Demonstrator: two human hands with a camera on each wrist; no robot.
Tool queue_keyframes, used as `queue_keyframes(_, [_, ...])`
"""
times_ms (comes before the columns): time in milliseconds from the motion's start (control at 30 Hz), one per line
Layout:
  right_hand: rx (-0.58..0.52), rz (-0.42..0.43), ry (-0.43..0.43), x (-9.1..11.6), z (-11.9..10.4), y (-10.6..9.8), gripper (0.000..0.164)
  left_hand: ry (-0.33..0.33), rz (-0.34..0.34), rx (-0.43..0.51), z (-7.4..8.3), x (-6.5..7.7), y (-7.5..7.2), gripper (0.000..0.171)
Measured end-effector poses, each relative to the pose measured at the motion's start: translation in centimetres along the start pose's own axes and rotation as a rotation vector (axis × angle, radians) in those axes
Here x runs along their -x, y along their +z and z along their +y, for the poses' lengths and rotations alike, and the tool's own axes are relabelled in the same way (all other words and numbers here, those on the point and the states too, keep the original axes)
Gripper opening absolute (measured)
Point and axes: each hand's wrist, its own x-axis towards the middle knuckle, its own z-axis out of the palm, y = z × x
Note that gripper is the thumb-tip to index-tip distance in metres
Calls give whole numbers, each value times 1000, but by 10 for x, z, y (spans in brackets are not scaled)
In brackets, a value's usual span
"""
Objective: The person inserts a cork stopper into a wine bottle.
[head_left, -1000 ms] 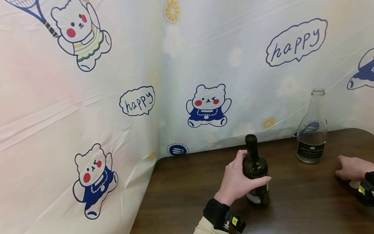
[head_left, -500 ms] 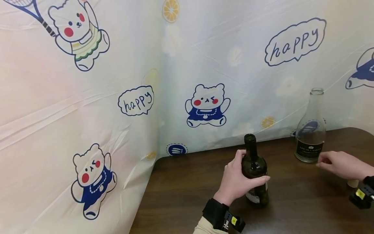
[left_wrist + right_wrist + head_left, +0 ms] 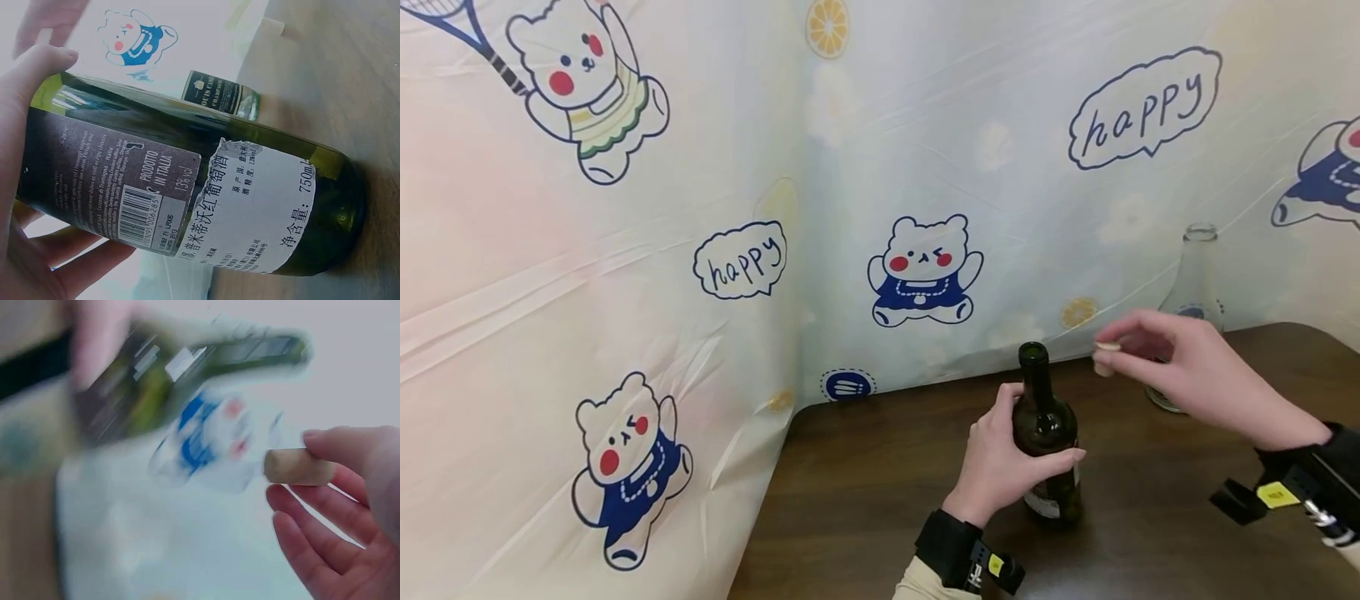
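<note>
A dark green wine bottle (image 3: 1047, 425) stands upright on the table, its mouth uncovered. My left hand (image 3: 996, 467) grips it around the body, thumb in front and fingers behind. In the left wrist view the bottle's back labels (image 3: 250, 206) face the camera. Up and to the right of the bottle's neck, my right hand (image 3: 1195, 371) pinches a cork (image 3: 297, 467) between thumb and fingers, apart from the bottle. The right wrist view shows the cork lying lengthwise in the fingertips, with the wine bottle (image 3: 150, 387) blurred beyond.
A clear glass bottle (image 3: 1197, 267) with a dark label stands at the back of the brown table (image 3: 865, 500), partly behind my right hand. A small pale cork-like piece (image 3: 273, 27) stands on the table. Printed cloth (image 3: 925, 108) hangs behind and left.
My right hand has come left and up from the table's right side, and the cork now shows in its fingers. The left hand stays on the wine bottle.
</note>
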Motion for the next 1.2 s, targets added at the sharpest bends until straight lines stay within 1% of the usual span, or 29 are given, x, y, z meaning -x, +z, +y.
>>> queue_keyframes(100, [-52, 74, -64, -12, -35, 1, 26, 5, -4, 14, -1, -1, 0, 76])
queue_keyframes(167, [-70, 105, -117, -20, -51, 2, 26, 6, -5, 26, -1, -1, 0, 75])
queue_keyframes(233, [-76, 117, -169, -27, -62, 5, 26, 2, -4, 39, -1, 0, 0, 74])
queue_keyframes(333, [-73, 124, -212, -37, -71, 10, 23, 1, -2, 45, -2, 0, -2, 73])
queue_keyframes(500, [-54, 121, -231, -47, -68, 21, 21, -2, -2, 44, -2, 0, -2, 73])
queue_keyframes(733, [-68, 120, -202, -48, -60, 28, 17, -8, -10, 50, 0, 0, -1, 73])
queue_keyframes(933, [-67, 131, -254, -51, -59, 32, 19, -7, -14, 52, 0, -1, -2, 73])
queue_keyframes(1033, [-60, 135, -285, -50, -58, 35, 22, -16, -18, 47, 1, 0, -2, 74])
queue_keyframes(1200, [-69, 133, -294, -49, -58, 38, 22, -20, -16, 40, 1, 0, -2, 74])
